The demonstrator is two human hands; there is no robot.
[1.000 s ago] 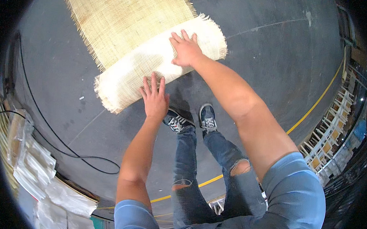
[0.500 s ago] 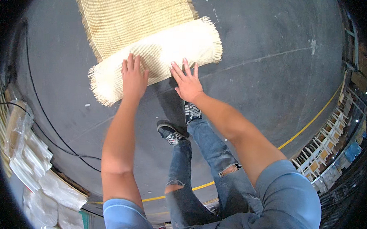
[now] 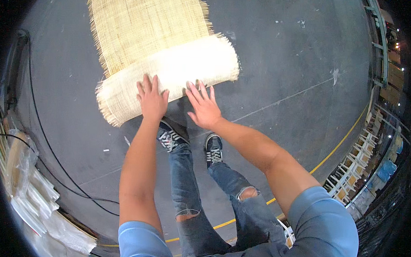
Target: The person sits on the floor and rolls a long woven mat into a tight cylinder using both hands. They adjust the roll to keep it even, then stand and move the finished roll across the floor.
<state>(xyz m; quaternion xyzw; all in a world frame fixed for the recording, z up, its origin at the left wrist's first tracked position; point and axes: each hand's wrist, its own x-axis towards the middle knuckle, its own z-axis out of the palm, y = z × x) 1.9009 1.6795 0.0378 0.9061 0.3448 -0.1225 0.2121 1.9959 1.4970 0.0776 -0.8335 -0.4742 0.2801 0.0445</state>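
Note:
A pale woven mat, like cane webbing with frayed edges, lies on the dark floor. Its flat stretch (image 3: 148,27) runs away from me, and its near end is wound into a thick roll (image 3: 171,59). Against the roll's near side rests my left hand (image 3: 153,99), fingers stretched out on the weave left of its middle. Further right, my right hand (image 3: 203,106) has its fingers spread, the tips at the roll's lower edge. Neither hand grips anything. The roll hides whatever part of the mat is wound inside it.
Black cables (image 3: 38,118) trail over the floor at the left. Plastic-wrapped bundles (image 3: 36,190) lie at lower left. A yellow line (image 3: 341,142) crosses the floor, with white slatted racks or frames (image 3: 356,161) beyond it at right. My shoes (image 3: 214,149) stand just behind the roll.
My left foot has stepped forward, close to the roll. The roll has moved farther along the floor away from me, with both hands following it, still open.

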